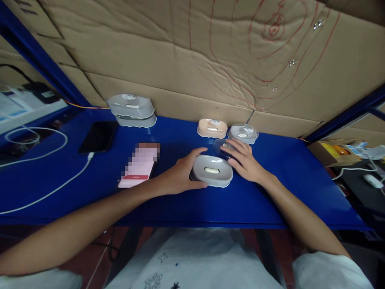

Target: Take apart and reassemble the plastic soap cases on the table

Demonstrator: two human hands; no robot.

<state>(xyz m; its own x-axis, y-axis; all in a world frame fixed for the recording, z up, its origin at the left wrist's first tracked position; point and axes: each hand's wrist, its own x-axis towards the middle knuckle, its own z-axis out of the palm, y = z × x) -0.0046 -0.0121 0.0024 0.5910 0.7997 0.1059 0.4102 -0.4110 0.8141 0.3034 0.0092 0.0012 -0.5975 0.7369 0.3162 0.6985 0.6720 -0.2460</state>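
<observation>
A grey oval case [221, 163] with a pale oblong piece in its middle sits near the front of the blue table. My left hand [185, 172] grips its left side, thumb and fingers on opposite edges. Just behind and to the right, my right hand [243, 160] holds a clear oval lid [218, 147], its fingers resting over the lid's right part. Behind the hands stand a peach case [212, 133] and a grey case [243, 138], each with a clear lid and a round sticker.
Two stacked grey cases [132, 110] stand at the back left. A lit phone [140, 164] and a dark phone [98, 136] on a white cable lie left. Cardboard [150, 52] walls the back. A carton [327, 154] is at the right.
</observation>
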